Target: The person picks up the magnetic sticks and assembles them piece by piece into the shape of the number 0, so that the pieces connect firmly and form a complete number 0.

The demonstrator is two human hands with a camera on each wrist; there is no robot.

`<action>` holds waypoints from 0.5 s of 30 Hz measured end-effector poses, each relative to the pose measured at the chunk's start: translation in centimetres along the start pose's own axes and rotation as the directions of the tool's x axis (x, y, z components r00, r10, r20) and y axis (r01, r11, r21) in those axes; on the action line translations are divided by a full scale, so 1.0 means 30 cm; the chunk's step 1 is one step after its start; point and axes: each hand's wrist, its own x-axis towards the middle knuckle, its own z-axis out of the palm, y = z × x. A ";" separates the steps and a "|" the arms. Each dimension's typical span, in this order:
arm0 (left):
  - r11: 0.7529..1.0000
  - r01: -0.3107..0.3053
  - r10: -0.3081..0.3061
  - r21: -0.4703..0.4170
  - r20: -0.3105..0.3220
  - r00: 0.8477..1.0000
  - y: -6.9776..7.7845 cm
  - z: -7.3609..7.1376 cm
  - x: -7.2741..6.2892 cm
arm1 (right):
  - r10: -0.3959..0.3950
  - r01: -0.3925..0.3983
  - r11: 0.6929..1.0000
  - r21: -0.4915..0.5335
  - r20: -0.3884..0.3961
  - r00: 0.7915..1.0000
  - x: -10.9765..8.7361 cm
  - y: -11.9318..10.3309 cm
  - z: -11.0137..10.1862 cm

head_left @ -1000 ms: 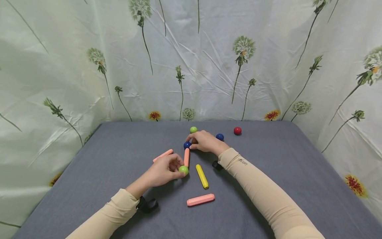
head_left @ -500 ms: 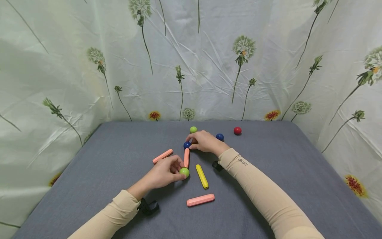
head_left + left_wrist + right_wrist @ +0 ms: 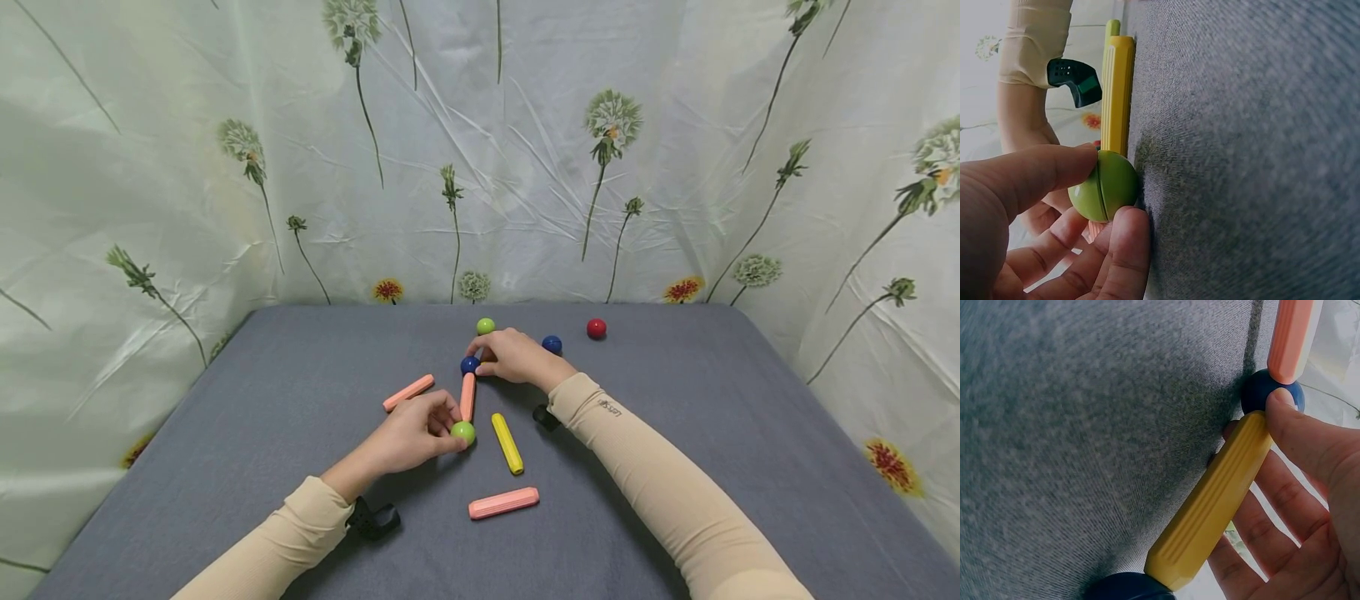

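In the head view, my left hand [image 3: 416,429] pinches a light green ball [image 3: 462,433] between thumb and fingers, at the near end of a pink fluted stick [image 3: 468,397]. The ball's groove shows in the left wrist view. At the stick's far end my right hand [image 3: 516,357] holds a dark blue ball [image 3: 470,365] with thumb and fingers. From that ball a yellow stick [image 3: 1213,500] runs to another blue ball [image 3: 1129,587] in the right wrist view; my right hand hides this yellow stick in the head view.
Another yellow stick [image 3: 507,444] and a pink stick [image 3: 504,503] lie nearer me. One more pink stick [image 3: 408,392] lies left, beyond my left hand. Towards the back are a green ball [image 3: 486,326] and a red ball [image 3: 597,328]. A patterned curtain [image 3: 525,167] borders the grey table.
My left hand has drawn the green ball slightly towards me, in the earlier half-second; since then it has kept nearly still. The right hand and its blue ball have stayed in place.
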 end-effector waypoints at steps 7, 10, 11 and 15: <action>1.000 0.000 0.000 0.026 0.000 1.000 -0.005 0.003 0.006 | 0.003 -0.003 1.000 0.006 0.001 1.000 0.003 0.002 0.002; 1.000 0.003 -0.003 0.026 0.002 1.000 -0.002 0.006 0.008 | 0.002 -0.002 1.000 0.008 -0.002 1.000 0.003 0.002 0.003; 1.000 0.004 -0.004 0.025 0.003 1.000 -0.002 0.007 0.008 | 0.000 0.000 1.000 0.007 -0.004 1.000 0.003 0.003 0.004; 1.000 0.001 -0.001 0.022 0.006 1.000 -0.001 0.012 0.010 | -0.006 0.006 1.000 0.006 -0.012 1.000 0.002 0.004 0.005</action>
